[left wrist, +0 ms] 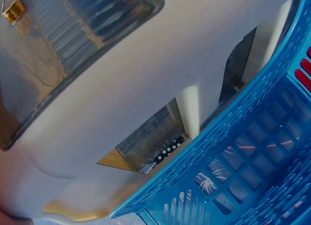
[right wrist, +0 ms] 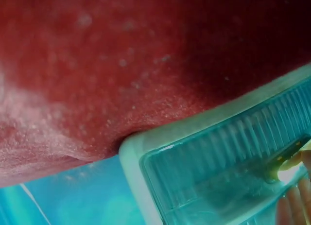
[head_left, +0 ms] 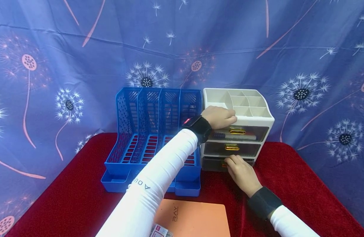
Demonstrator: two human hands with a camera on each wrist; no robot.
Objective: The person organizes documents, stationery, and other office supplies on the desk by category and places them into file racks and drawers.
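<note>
A white desktop drawer organizer [head_left: 240, 121] with dark see-through drawers stands at the back right. Across its upper front edge lies my left hand [head_left: 218, 117], resting on the top beside the small compartments. My right hand [head_left: 242, 172] is at the bottom drawer [head_left: 212, 164], its fingers bent at the gold handle [right wrist: 289, 171] and partly covering it. This drawer looks closed in the head view. In the top drawer [head_left: 254, 133], marker-like items show through the front. The left wrist view shows the organizer's white side [left wrist: 160, 84] with cut-out openings.
Left of the organizer stands a blue file rack [head_left: 149, 164], close against it. An orange flat case marked RAY [head_left: 199, 217] lies in front, with a small white-and-red packet [head_left: 159, 231] on it, partly behind my left sleeve. Red cloth [head_left: 78, 184] covers the table; a blue patterned curtain [head_left: 229, 42] hangs behind.
</note>
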